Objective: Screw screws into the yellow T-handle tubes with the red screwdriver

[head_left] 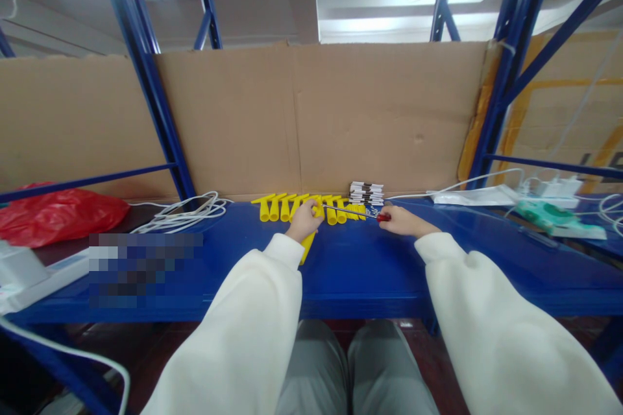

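The left hand (304,220) pinches a yellow piece (307,250) before the row of yellow tubes (274,210), and right of this row, the right hand (403,220) grips a red-handled screwdriver (357,212).

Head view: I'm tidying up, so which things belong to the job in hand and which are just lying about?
Job in hand:
Screwdriver, in the right hand
Yellow part, in the left hand
Row of yellow parts, probably
Black-and-white stack, perhaps

Lying about, seemingly:
Red bag
Coiled white cable
Green item
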`<state>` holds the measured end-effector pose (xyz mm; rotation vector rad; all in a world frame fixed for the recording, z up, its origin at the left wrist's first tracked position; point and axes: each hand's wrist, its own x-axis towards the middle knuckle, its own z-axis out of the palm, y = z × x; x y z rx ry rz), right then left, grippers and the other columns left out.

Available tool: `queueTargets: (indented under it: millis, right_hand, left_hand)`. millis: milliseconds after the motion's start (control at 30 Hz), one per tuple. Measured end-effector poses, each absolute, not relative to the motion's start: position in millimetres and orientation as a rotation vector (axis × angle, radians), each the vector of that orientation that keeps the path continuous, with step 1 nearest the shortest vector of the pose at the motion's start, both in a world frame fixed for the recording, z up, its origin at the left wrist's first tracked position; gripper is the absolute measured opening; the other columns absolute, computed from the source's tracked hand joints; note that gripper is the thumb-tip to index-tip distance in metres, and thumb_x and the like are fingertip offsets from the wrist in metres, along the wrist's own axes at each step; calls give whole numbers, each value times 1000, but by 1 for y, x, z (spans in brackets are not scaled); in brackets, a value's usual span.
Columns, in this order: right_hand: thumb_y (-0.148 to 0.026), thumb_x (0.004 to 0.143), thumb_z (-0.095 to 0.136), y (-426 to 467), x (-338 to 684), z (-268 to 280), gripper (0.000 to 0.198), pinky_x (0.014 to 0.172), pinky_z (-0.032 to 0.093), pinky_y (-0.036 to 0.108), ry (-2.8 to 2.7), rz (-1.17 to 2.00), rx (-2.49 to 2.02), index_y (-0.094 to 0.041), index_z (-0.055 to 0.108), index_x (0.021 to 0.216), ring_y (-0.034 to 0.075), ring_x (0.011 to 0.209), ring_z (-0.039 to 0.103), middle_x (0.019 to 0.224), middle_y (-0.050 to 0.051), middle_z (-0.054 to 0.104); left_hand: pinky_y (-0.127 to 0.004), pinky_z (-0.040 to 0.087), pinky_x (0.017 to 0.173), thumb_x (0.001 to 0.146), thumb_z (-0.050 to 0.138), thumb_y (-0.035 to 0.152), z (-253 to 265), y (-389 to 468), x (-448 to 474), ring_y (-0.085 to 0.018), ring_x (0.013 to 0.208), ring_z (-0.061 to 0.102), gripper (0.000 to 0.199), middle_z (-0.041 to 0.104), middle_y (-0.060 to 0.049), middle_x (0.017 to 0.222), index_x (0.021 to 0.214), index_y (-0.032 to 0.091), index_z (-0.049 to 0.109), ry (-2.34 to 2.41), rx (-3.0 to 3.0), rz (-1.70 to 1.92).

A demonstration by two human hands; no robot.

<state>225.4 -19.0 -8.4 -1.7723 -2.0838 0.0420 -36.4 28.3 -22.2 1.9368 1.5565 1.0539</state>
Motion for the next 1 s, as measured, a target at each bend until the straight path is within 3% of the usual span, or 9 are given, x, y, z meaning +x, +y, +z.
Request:
queueTargets:
  millis: [200,367,467,600,733,867,1000]
  right_hand:
    - [-14,71,65,-17,228,-14,6,61,42,25,-2038,-30,-1733,-19,63,74,16,61,58,67,1,66]
    - [-14,72,68,-16,225,-14,9,62,42,24,-2024,30,-1791,-19,62,76,17,67,60,72,2,68]
    - [-16,77,63,-17,225,-11,6,64,44,24,-2083,157,-1762,-19,62,72,17,69,62,73,3,68]
    - [-15,73,66,-18,225,-10,14,62,42,24,-2092,53,-1737,-20,57,64,15,64,59,66,1,64]
    - [-16,73,68,-17,224,-14,10,55,41,23,-2027,65,-1811,-20,59,73,14,56,55,64,-1,62]
    - [-17,70,72,-16,225,-16,12,60,42,23,-2042,-55,-1793,-20,62,75,16,65,58,71,1,64]
    - [-18,77,64,-18,223,-12,5,62,43,24,-2099,86,-1780,-20,62,73,17,67,61,70,2,66]
  left_hand:
    - [-20,43,45,83,64,6,-23,29,-36,-6,41,54,32,63,4,83,114,16,61,1558,1945,1065]
    - [-20,44,45,83,63,5,-22,28,-36,-6,40,53,33,64,3,84,113,16,61,1553,1949,1062]
    - [-20,44,45,82,63,5,-22,28,-37,-5,40,53,33,65,2,86,114,15,61,1556,1944,1059]
    - [-20,44,45,83,62,5,-21,28,-37,-6,41,54,34,64,3,84,116,15,60,1549,1942,1050]
    - [-21,45,47,83,62,6,-22,28,-37,-7,41,55,34,65,3,82,116,15,61,1546,1952,1051]
    - [-21,46,48,82,62,6,-23,28,-37,-7,43,56,35,66,2,85,115,17,62,1551,1963,1065]
    - [-22,46,48,83,62,6,-22,29,-37,-8,43,57,35,68,0,88,117,16,62,1574,1960,1049]
